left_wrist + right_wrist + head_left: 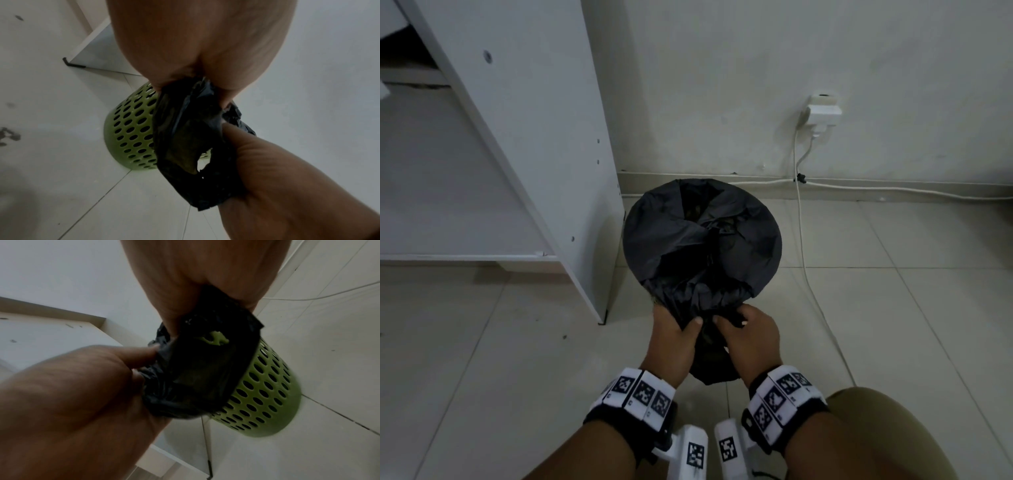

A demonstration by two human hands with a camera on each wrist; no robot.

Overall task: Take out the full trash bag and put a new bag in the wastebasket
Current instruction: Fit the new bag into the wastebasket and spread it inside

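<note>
A: Where does the job stand?

B: The black bag (702,240) is draped over the mouth of the green wastebasket (131,129), which stands on the tiled floor (482,359) beside a white cabinet (534,137); we cannot tell whether this is the full bag or the fresh one. Our left hand (674,337) and right hand (748,337) meet at the near rim; the fingers of both are curled and pinch a gathered fold of the plastic (195,369) that hangs down the outside of the basket.

A: How do we do this step well?

B: We judge that the film is thin; the wrist views show a small tear (202,162) in the fold, with green showing through; we should therefore pull evenly with both hands, keep the fold bunched rather than stretched, and work round the rim in short moves; a sharp tug would likely lengthen the tear or tip the light basket.

A: And the count?

B: One wastebasket; one bag visible; two hands on it; one cabinet; one wall plug (823,111) with white cables (804,240) trailing to the floor; we see no second bag in any view.
</note>
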